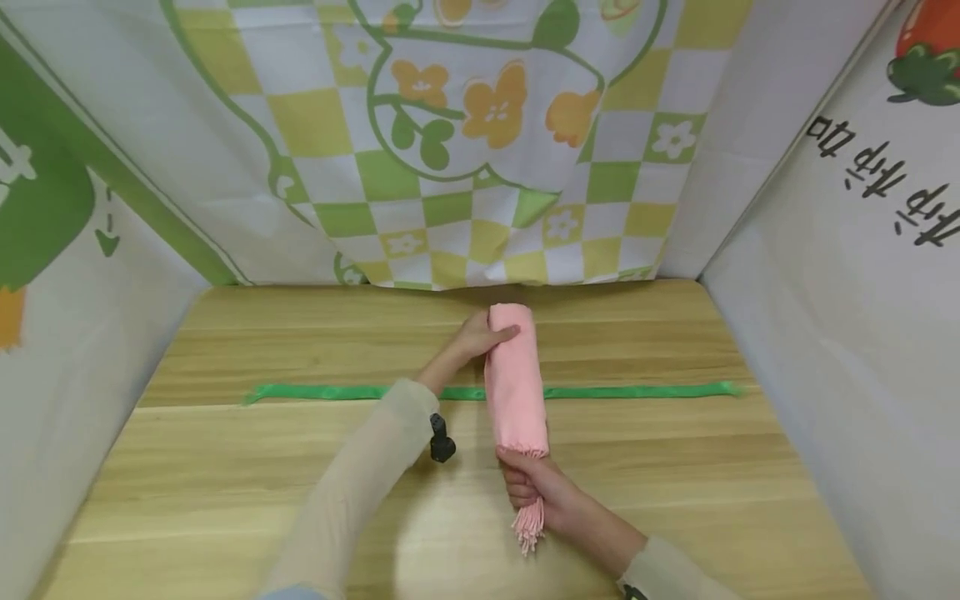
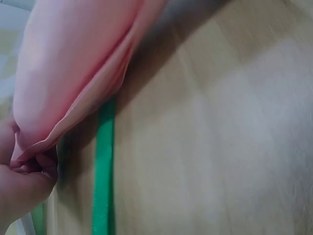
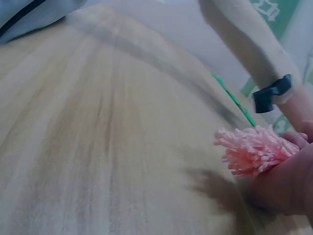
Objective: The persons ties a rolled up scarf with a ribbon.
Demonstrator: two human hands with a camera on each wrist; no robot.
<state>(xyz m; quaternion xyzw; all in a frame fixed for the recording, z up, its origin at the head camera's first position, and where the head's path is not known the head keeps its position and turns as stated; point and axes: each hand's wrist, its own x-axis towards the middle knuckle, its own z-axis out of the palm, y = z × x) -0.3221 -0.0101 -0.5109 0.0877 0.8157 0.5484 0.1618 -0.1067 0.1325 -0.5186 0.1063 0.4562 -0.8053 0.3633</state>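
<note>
A pink scarf (image 1: 516, 383), folded into a long narrow bundle, extends away from me across a green ribbon (image 1: 637, 392). My left hand (image 1: 480, 335) grips its far end, thumb on top. In the left wrist view, the scarf's layered edge (image 2: 93, 98) hangs over the ribbon (image 2: 103, 166). At the near end my right hand (image 1: 542, 490) holds the scarf where its fringe begins, fingers curled round the gathered strands. The loose fringe (image 1: 529, 525) sticks out below that fist. The right wrist view shows the fringe tips (image 3: 252, 149) above the tabletop, their shadow beneath.
The wooden table (image 1: 300, 475) has rounded far corners. A checkered cloth (image 1: 480, 208) hangs behind its far edge, with white printed panels (image 1: 847, 275) on either side. A black wrist device (image 1: 442, 442) is by the left sleeve.
</note>
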